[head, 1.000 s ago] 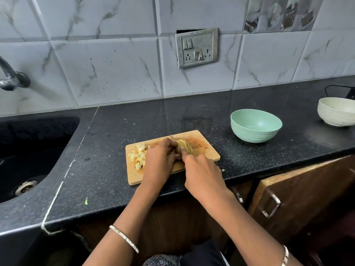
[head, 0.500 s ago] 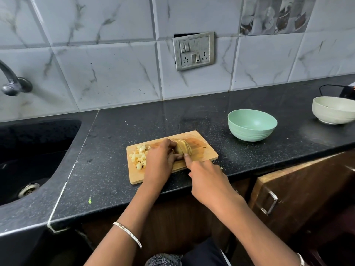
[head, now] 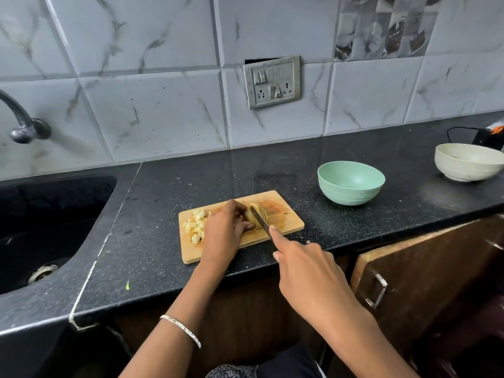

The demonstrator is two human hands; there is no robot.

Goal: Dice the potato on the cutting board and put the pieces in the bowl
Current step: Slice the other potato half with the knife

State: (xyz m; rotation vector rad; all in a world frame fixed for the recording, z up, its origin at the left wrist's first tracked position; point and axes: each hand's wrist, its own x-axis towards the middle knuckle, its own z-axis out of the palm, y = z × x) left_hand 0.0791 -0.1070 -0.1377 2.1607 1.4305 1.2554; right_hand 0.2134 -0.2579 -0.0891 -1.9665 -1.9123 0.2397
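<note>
At the near edge of the worktop (head: pixel 163 268), a person is reaching in with both arms, a thin bracelet (head: pixel 181 330) circling the left wrist. The right hand (head: pixel 308 271) is wrapping its grip around a knife (head: pixel 260 222). The handle is hidden in the palm, and the index finger (head: pixel 275 237) is stretching straight along the back of the blade, apparently to steer the cut. The blade is lying across the potato (head: pixel 256 212), which is sitting near the middle of the cutting board (head: pixel 289 223) and showing parallel slices. How deep the edge is biting cannot be told.

The left hand (head: pixel 223 230) is arching over the potato's left side. Its grip is curling around the slices, seemingly to stop them fanning apart under the knife.

On the board's left end, diced pieces (head: pixel 196 225) are lying in a loose heap, clear of the cutting spot. The board itself is lying close to the worktop's front edge, within easy reach.

Beyond the board's far right corner and apart from it, the green bowl (head: pixel 346 196) is standing upright and looking empty, so the dicing appears partway done with no pieces moved across.

Farther along, toward the worktop's right edge, a cream bowl (head: pixel 463 171) is sitting. A dark sink (head: pixel 54 203) is opening at the left end. On the tiled wall behind, a tap (head: pixel 21 118) and a socket plate (head: pixel 272 81) are hanging.
</note>
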